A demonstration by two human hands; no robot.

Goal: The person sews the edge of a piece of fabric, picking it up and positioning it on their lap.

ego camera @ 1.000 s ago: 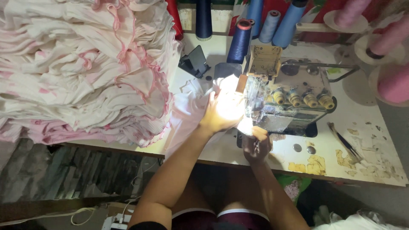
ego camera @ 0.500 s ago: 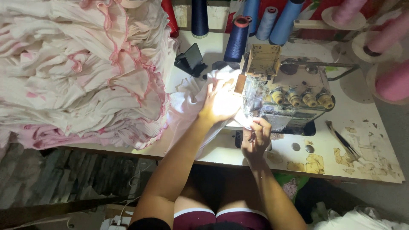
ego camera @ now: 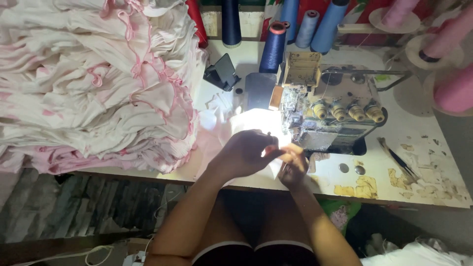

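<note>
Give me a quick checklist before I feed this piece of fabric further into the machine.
1. Both hands on the white fabric: left hand and right hand meet at it, ok.
2. Fingers away from the needle area: glare hides it, cannot tell.
3. Work lit by the lamp on the sewing machine: ok.
4. Garment pile off the feed path: it sits to the left, ok.
5. Thread cones upright behind the machine: ok.

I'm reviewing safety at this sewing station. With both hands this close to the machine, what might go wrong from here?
1. The left hand and right hand work the white fabric right beside the sewing machine; fingers might get caught.
2. The lamp glare washes out the fabric there, so the seam may be hard to see.
3. The tall garment pile leans near the work area and might slump onto it.
</note>
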